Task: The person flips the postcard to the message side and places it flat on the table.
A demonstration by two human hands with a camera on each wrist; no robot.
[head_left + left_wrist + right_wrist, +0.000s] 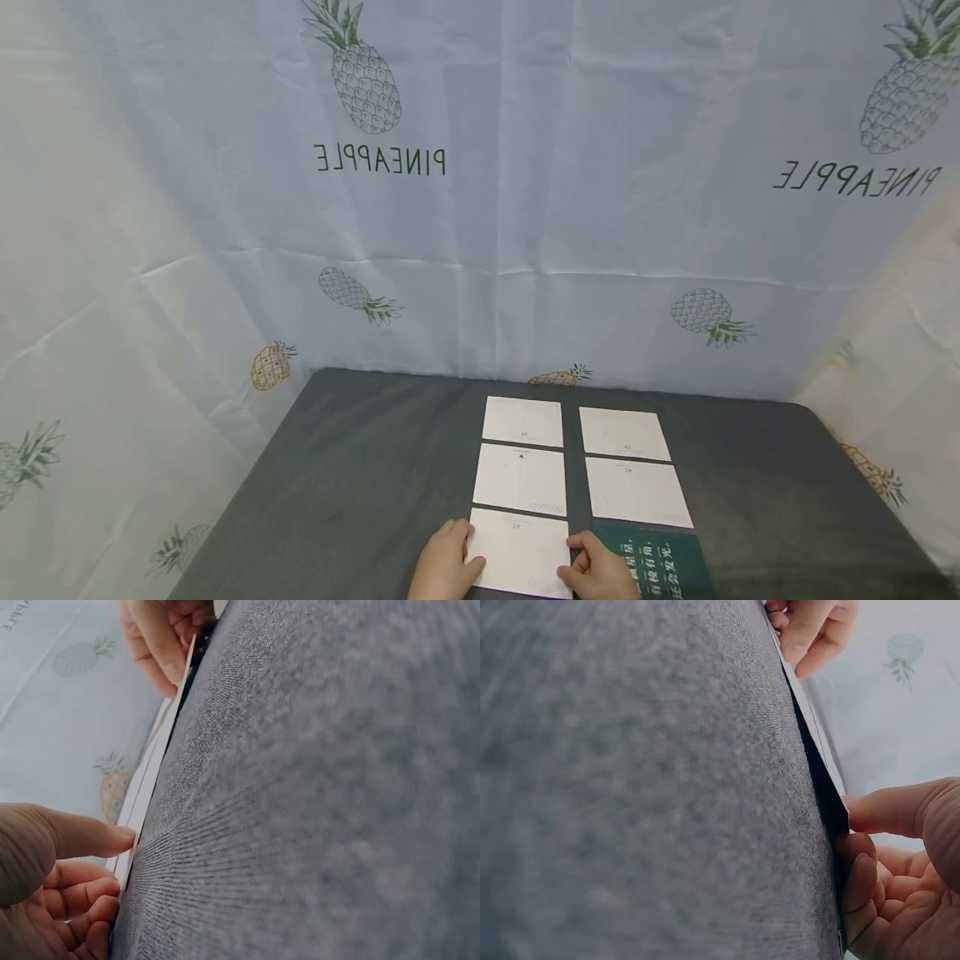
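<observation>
A white postcard (517, 552) is held by its two side edges at the near end of the left column of cards. My left hand (444, 560) pinches its left edge, thumb on top. At the right edge, my right hand (600, 571) grips it between thumb and curled fingers. The right wrist view has this postcard's near right corner (843, 801) raised slightly off the grey cloth, with a dark gap under it. A dark green card (667, 557) with white Chinese characters lies partly beneath my right hand.
Beyond the held postcard lie two white cards, a nearer one (520, 477) and a farther one (522, 422). To their right are two more, one nearer (637, 492) and one farther (625, 433). Dark grey cloth (360, 483) covers the table; a pineapple-print curtain (480, 208) hangs behind.
</observation>
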